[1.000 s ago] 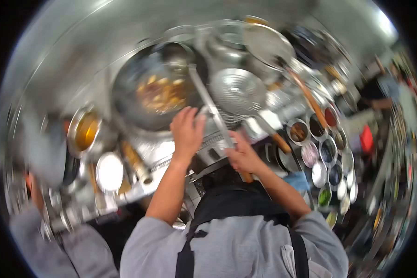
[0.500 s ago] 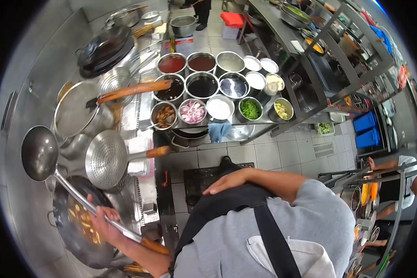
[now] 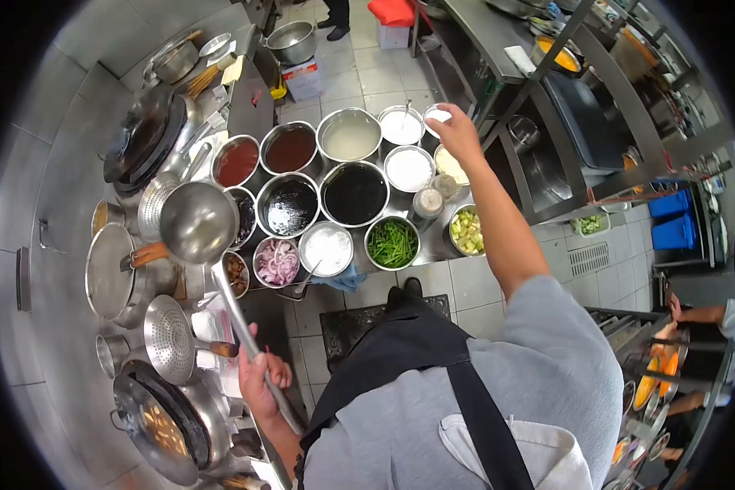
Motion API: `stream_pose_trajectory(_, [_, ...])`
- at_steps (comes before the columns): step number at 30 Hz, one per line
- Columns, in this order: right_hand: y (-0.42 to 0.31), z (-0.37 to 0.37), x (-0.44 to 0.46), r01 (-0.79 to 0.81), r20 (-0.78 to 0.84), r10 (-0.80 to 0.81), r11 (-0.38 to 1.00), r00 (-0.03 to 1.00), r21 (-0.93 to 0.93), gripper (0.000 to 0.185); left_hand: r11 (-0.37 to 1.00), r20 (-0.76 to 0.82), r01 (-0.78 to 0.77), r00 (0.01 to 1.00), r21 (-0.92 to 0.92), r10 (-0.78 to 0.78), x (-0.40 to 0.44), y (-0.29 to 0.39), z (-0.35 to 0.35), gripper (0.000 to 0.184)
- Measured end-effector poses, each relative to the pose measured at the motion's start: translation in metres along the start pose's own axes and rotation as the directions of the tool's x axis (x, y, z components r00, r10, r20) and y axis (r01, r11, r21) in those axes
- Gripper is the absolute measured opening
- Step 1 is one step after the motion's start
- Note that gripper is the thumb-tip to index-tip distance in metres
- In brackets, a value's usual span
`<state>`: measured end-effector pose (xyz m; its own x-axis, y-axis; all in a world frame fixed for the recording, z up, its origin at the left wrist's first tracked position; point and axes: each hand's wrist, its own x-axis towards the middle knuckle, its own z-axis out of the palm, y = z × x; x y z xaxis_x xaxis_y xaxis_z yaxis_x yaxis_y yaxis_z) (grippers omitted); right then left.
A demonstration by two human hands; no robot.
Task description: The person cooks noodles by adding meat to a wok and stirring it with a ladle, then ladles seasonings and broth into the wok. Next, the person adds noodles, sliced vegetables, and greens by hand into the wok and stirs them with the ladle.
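My left hand [image 3: 263, 380] is wrapped round the metal handle of a large ladle [image 3: 199, 222], whose bowl is raised over the left edge of the sauce pots. My right arm reaches out to the far right of the pots. There my right hand [image 3: 457, 135] is over a small pot of white powder [image 3: 438, 113], its fingers drawn together at the tips; anything between them is hidden. Beside it stand another white powder pot [image 3: 409, 168] and a pot with pale yellow contents [image 3: 449, 164]. A wok [image 3: 157, 426] with food in it is at the lower left.
Pots of dark sauce [image 3: 354, 193], red sauce [image 3: 237, 162], sliced onion [image 3: 277, 261] and green vegetables [image 3: 392, 243] stand close together. A perforated strainer [image 3: 169, 339] lies above the wok. Metal shelving [image 3: 584, 90] rises at the right. Another person's hand [image 3: 675, 308] shows at the far right.
The view has turned from the wok to the sauce pots. The ladle has passed from my right hand to my left. My right hand has moved from my apron out to the white powder.
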<state>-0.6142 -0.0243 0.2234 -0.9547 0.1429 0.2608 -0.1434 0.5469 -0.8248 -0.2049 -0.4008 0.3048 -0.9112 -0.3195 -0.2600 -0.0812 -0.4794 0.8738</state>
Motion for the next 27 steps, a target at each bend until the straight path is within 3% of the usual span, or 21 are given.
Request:
stream_pose_trajectory(3, [0.017, 0.045, 0.048, -0.28, 0.273, 0.215, 0.933, 0.938, 0.225, 0.045, 0.997, 0.035, 0.081, 0.996, -0.019, -0.08, 0.016, -0.01, 0.047, 0.058])
stream_pose_trajectory(6, [0.016, 0.067, 0.069, -0.298, 0.364, 0.204, 0.928, 0.909, 0.224, 0.036, 0.991, 0.052, 0.134, 0.989, 0.025, -0.136, 0.024, -0.016, 0.077, 0.06])
stream_pose_trajectory(9, [0.011, 0.056, 0.077, -0.153, 0.251, 0.118, 0.98, 0.961, 0.124, 0.035, 0.982, 0.055, 0.171, 0.983, 0.077, -0.175, 0.031, -0.02, 0.094, 0.061])
stream_pose_trajectory(10, [0.01, 0.049, 0.075, -0.197, 0.292, 0.151, 0.971, 0.944, 0.133, 0.036, 0.979, 0.057, 0.179, 0.981, 0.094, -0.185, 0.034, -0.022, 0.098, 0.061])
stream_pose_trajectory(14, [-0.004, 0.014, 0.047, 0.099, 0.266, -0.054, 0.983, 0.962, -0.157, 0.027, 0.964, 0.066, 0.219, 0.971, 0.15, -0.231, 0.047, -0.024, 0.103, 0.06])
stream_pose_trajectory(17, [-0.016, -0.011, 0.025, 0.423, 0.193, -0.389, 0.888, 0.901, -0.182, 0.02, 0.959, 0.101, 0.237, 0.962, 0.155, -0.254, 0.062, -0.027, 0.105, 0.06])
stream_pose_trajectory(22, [-0.03, -0.043, -0.011, 0.59, -0.016, -0.597, 0.796, 0.802, -0.135, 0.019, 0.948, 0.118, 0.243, 0.955, 0.205, -0.271, 0.08, -0.028, 0.111, 0.062])
stream_pose_trajectory(25, [0.001, -0.039, -0.015, 0.436, 0.131, -0.416, 0.845, 0.9, -0.309, 0.019, 0.945, 0.12, 0.258, 0.951, 0.203, -0.285, 0.083, -0.029, 0.111, 0.061])
stream_pose_trajectory(27, [0.013, -0.033, -0.006, 0.251, 0.047, -0.248, 0.934, 0.968, -0.255, 0.022, 0.938, 0.12, 0.272, 0.946, 0.214, -0.302, 0.086, -0.028, 0.112, 0.061])
